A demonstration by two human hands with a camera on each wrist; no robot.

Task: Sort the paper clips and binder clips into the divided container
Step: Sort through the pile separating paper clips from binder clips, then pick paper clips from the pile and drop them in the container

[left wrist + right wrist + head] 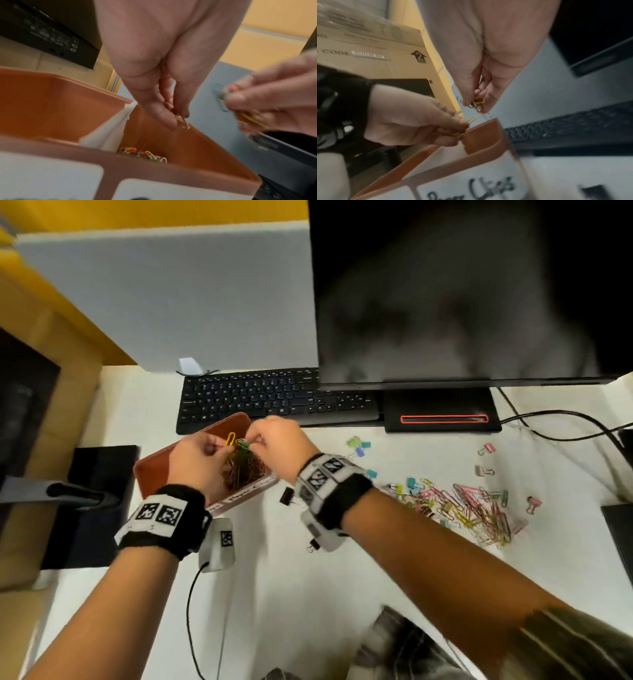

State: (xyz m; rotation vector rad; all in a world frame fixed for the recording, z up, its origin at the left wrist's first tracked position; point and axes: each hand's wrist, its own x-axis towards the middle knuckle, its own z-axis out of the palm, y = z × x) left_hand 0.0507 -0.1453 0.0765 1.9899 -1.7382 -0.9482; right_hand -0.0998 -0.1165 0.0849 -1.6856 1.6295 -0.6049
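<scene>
Both hands' fingers pinch paper clips, left hand (198,453) a yellow clip (231,438), right hand (277,440) a tangle, over the brown container (154,470) on the white worktop (274,570)

I see a brown container (161,463) with a white divider (109,134) and white labels (471,185) lettered in black. My left hand (195,455) pinches a yellow paper clip (231,438); my right hand (279,436) a green one (244,444). On the white desk (274,577) lies a pile of clips (469,508) — pink, yellow, blue, green. The wristbands (164,518) are black with black-and-white square markers — the keyboard (274,398) black.
</scene>
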